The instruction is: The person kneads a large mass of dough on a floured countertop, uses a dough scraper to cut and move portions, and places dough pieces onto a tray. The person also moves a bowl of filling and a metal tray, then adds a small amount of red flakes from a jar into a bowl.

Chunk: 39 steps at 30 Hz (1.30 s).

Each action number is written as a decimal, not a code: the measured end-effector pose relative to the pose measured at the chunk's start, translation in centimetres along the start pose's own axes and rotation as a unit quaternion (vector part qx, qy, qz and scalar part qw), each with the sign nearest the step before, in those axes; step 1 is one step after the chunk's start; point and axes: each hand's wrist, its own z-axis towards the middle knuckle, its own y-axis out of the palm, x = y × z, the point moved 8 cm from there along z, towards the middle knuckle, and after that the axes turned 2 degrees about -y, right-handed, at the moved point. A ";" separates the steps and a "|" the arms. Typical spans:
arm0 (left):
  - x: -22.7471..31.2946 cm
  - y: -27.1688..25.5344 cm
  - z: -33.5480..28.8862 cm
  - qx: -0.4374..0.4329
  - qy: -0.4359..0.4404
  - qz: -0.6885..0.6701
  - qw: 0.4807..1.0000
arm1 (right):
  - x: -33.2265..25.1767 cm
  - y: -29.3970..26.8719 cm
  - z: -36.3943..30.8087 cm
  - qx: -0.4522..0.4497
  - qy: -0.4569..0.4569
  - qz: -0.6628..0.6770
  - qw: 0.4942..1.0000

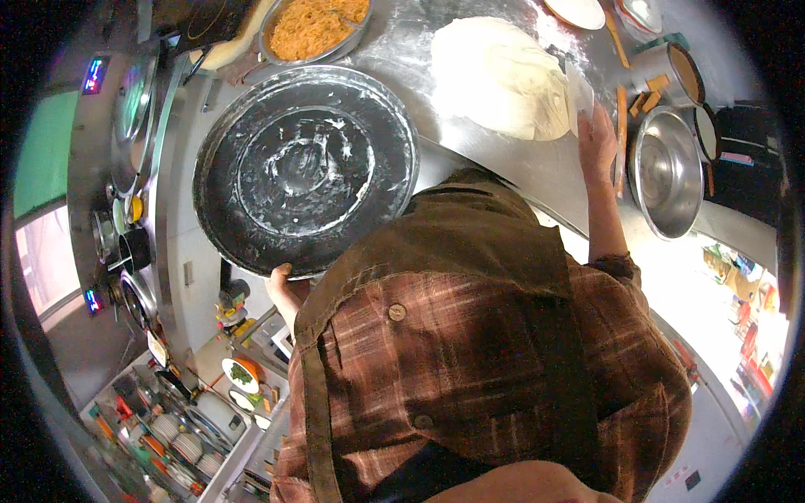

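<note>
My left hand [287, 287] grips the near rim of a large black round basin [243, 126], its thumb over the edge. White flour or dough residue streaks the basin's inside; no dough lies in it. To the right, a big smooth lump of pale dough [501, 80] rests on the floured steel worktop [394, 92]. My right hand [597, 144] is at the dough's right side, fingers closed on a flat pale scraper [575, 94] that stands against the dough's edge. The fingertips are partly blurred.
A metal bowl of orange shredded food [314, 29] stands behind the basin. Right of my right hand are a thin wooden rolling pin [620, 138], a steel bowl [667, 172] and several containers. Shelves with stacked dishes [180, 444] and a stove with pans [134, 251] lie to the left.
</note>
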 end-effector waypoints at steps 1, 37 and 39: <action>0.0 0.1 -0.2 -0.001 -0.005 0.002 1.000 | -0.8 0.4 0.3 -0.006 -0.031 -0.003 1.000; 1.7 1.2 -1.2 0.012 -0.033 0.021 0.999 | 12.6 9.3 -2.4 -0.104 0.322 0.431 0.837; 1.8 1.5 -1.3 -0.006 -0.025 -0.009 1.000 | 13.1 11.8 -4.5 -0.118 0.358 0.407 0.832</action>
